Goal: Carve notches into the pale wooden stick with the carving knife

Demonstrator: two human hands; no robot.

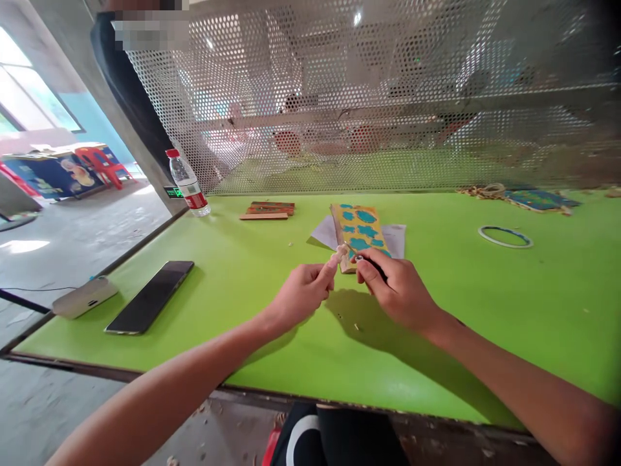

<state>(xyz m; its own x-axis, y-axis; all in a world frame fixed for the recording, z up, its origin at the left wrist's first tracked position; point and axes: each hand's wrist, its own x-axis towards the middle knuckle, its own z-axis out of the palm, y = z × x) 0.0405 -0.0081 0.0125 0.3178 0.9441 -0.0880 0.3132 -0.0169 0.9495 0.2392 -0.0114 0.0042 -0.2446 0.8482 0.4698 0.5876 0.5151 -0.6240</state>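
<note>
My left hand [305, 290] is closed, pinching a small pale knobby piece [341, 250] between thumb and fingertips. Facing it, my right hand [400, 285] grips a black-handled tool [376, 266]; its thin tip points toward the pale piece, and I cannot tell whether they touch. Just beyond both hands lies a yellow board with blue flower and oval shapes [366, 231], its near end partly hidden by my fingers. White paper [396, 238] sticks out from beneath that board. A few tiny crumbs [356, 327] are on the green table [242, 285] below my hands.
Left on the table are a phone [150, 298], a white device [85, 298] and a red-capped bottle [189, 184]. Wooden strips [266, 210] lie farther back. A tape roll [505, 237] and a blue patterned piece [541, 199] are right. A perforated metal screen [388, 116] stands behind.
</note>
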